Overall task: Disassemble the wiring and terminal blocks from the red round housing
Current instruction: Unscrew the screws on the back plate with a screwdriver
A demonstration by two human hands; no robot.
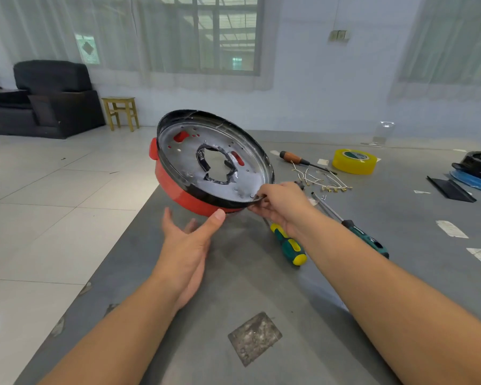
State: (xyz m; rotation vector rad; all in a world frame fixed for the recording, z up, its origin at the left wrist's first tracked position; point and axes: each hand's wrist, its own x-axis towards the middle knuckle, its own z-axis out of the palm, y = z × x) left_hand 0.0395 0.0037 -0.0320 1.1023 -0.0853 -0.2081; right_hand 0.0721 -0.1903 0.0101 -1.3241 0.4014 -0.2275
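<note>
The red round housing (pixel 178 190) is tilted up on the grey table, its black rim and silver inner plate facing me, with a ragged hole in the middle. My right hand (pixel 279 202) pinches the lower right rim. Straight-fingered, my left hand (pixel 189 240) lies palm up under the housing's near edge, its thumb tip touching the red wall. A bundle of loose white wires with brass terminals (pixel 321 180) lies on the table to the right of the housing.
A yellow-green screwdriver (pixel 288 244) lies under my right wrist and a dark green one (pixel 364 236) beside it. An orange-handled screwdriver (pixel 297 158), a yellow tape roll (pixel 354 161) and black parts (pixel 476 165) lie farther right. The table's left edge (pixel 139 215) runs diagonally.
</note>
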